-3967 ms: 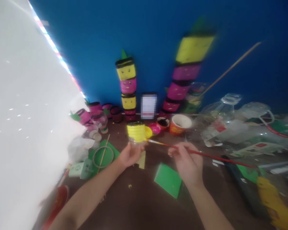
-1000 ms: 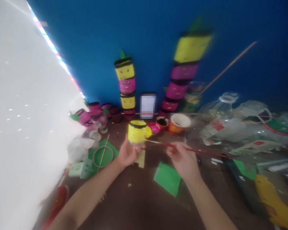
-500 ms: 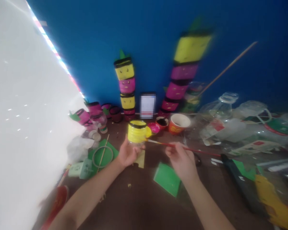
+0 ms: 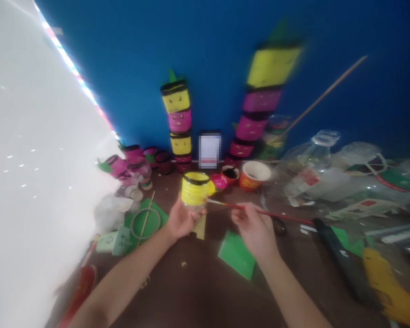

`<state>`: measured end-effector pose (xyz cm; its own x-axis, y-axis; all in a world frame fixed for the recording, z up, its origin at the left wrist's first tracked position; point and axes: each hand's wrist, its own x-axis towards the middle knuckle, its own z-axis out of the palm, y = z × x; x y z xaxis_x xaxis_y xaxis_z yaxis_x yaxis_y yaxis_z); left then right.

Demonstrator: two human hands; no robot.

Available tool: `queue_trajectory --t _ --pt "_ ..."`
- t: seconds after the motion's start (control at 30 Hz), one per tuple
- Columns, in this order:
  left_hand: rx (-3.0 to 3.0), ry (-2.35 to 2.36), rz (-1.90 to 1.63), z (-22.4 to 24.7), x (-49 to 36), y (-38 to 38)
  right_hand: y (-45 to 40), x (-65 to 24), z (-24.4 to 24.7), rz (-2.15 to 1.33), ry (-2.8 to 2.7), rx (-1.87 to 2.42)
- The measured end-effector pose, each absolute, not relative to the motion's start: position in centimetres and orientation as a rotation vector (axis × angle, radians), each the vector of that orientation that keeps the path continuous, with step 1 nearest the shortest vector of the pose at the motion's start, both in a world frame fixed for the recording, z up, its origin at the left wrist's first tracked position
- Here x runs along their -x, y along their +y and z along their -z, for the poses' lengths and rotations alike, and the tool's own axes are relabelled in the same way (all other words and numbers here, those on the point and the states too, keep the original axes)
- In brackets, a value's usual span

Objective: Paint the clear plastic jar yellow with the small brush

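Note:
A clear plastic cup painted yellow (image 4: 194, 192), with a black rim, stands upright in my left hand (image 4: 182, 219), whose fingers wrap its lower part. My right hand (image 4: 256, 226) pinches a red-handled paintbrush (image 4: 283, 217). The brush tip points left and is at the cup's right side; whether it touches is too blurred to tell. Just behind the cup are a yellow paint pot (image 4: 211, 187), a pink one (image 4: 219, 181) and a dark one (image 4: 230, 173). A green folded sheet (image 4: 237, 256) lies below my right hand.
Painted cup stacks (image 4: 180, 119) stand against the blue wall. A paper cup (image 4: 255, 175) is behind my right hand. Plastic bottles (image 4: 323, 148) crowd the right, near a yellow glue gun (image 4: 387, 284). At left are a grey ring (image 4: 132, 224) and pink cups (image 4: 116, 166).
My right hand and the brush have shifted slightly left. The cup stays in my left hand, nearly unmoved. The view has moved a little.

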<state>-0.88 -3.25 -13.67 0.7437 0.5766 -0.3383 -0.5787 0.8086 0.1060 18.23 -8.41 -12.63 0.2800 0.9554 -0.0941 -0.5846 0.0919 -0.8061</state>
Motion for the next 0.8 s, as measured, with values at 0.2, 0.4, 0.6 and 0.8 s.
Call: queue_trajectory --t 0.2,0.4,0.6,0.8 --pt "0.007 0.356 -0.683 13.55 0.82 -3.27 -8.18 -18.58 12.81 -1.124 -0.479 0.911" --pt "-0.02 0.339 -0.682 14.07 0.77 -3.2 -8.55 -18.01 12.51 -1.171 -0.515 0.907" --pt "-0.042 0.364 -0.724 14.29 0.87 -3.16 -8.09 -18.61 12.47 -1.062 -0.424 0.941" --pt "-0.087 0.402 -0.818 13.46 -0.01 -3.53 -8.72 -17.96 11.81 -1.164 -0.508 0.906"
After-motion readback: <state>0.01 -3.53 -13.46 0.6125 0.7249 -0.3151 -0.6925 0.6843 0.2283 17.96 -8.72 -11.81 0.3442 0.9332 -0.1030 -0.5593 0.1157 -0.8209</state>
